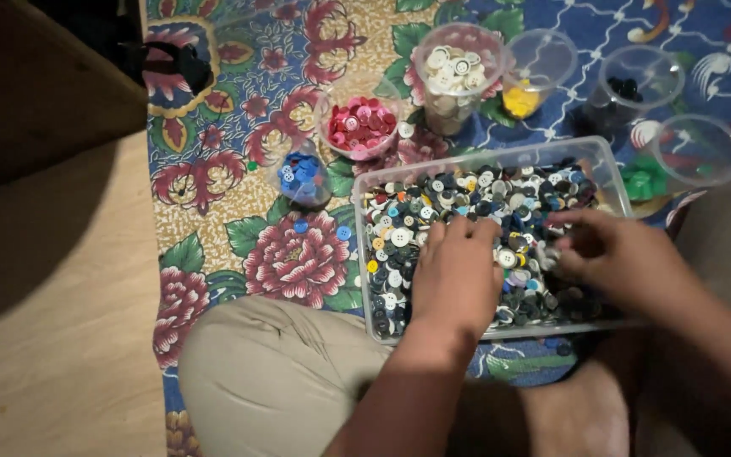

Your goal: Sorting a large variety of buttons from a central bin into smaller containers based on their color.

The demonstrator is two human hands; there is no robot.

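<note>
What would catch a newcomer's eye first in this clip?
A clear rectangular plastic tub heaped with mixed buttons sits centre, with the left hand and right hand both resting in the pile. Behind it on the floral mat stand clear plastic cups of sorted buttons, red and white.

pale wood-look floor (52, 338) on the left, loud floral mat (239, 195) spread over it, dark wooden furniture (35, 76) top left throwing a big shadow

A clear rectangular plastic tub (365, 182) sits level on the floral mat (298, 254), filled with loose mixed-colour buttons (467, 199).
</note>
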